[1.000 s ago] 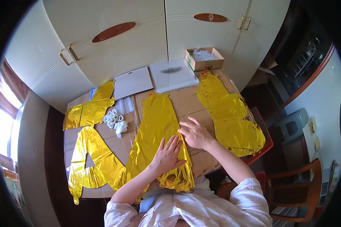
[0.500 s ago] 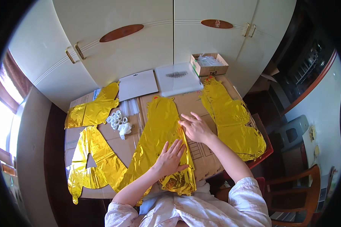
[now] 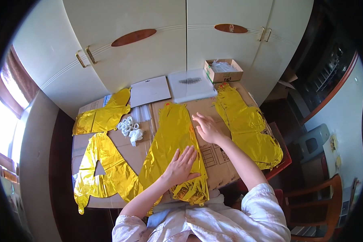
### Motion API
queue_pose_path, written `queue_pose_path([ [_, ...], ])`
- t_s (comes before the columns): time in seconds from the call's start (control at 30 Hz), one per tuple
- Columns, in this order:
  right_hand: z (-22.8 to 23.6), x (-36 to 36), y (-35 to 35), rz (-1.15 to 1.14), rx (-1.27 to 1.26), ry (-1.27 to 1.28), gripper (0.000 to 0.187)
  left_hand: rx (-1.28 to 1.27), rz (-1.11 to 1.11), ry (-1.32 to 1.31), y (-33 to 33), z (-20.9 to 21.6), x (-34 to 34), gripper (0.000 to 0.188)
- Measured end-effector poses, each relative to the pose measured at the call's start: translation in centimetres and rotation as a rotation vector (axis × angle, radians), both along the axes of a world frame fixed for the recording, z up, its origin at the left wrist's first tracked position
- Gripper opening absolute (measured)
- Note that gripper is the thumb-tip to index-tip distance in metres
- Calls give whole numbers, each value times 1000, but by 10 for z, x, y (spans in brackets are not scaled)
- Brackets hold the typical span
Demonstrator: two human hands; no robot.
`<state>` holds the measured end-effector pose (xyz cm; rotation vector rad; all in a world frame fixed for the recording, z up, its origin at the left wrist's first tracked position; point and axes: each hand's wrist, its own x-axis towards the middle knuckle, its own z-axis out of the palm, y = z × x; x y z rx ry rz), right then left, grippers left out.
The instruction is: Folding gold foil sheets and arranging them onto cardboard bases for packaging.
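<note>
A gold foil balloon [image 3: 171, 131], uninflated, lies in front of me on the table, its near end crumpled. My left hand [image 3: 181, 165] rests on it with fingers stretched out and palm down. Just past the balloon's right edge is my right hand [image 3: 209, 129], fingers extended and holding nothing; whether it touches the table is unclear. To the left lies a flat A-shaped foil balloon [image 3: 117, 175], partly overlapped by the middle one or beside it. Another gold balloon [image 3: 97, 121] sits behind that, and a lobed one [image 3: 252, 133] lies at the right.
Several white tape rolls [image 3: 127, 126] and a crumpled white piece [image 3: 136, 136] sit left of the middle balloon. At the back are a grey-white sheet [image 3: 150, 91], a clear plastic packet [image 3: 191, 86] and a cardboard box [image 3: 226, 76]. A wooden chair [image 3: 330, 205] stands at the right.
My right hand has come off the balloon's right edge, its fingers drawn closer together. That edge, raised before, now lies flatter and wider. My left hand stays on the foil.
</note>
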<state>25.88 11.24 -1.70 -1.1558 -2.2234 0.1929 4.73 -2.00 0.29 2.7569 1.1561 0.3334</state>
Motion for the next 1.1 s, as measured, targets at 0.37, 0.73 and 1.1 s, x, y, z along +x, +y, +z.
queue_pose_path([
  [0.37,33,6,-187,253,-10,-156,36,-107,410,3,-79,19,-100,58],
  [0.73,11,-3,-254,405,122,-230,33,-115,350,10,-90,13,-87,59],
  [1.1,0,12,-257,309,240,-187,13,-97,326,25,-86,11,-89,55],
])
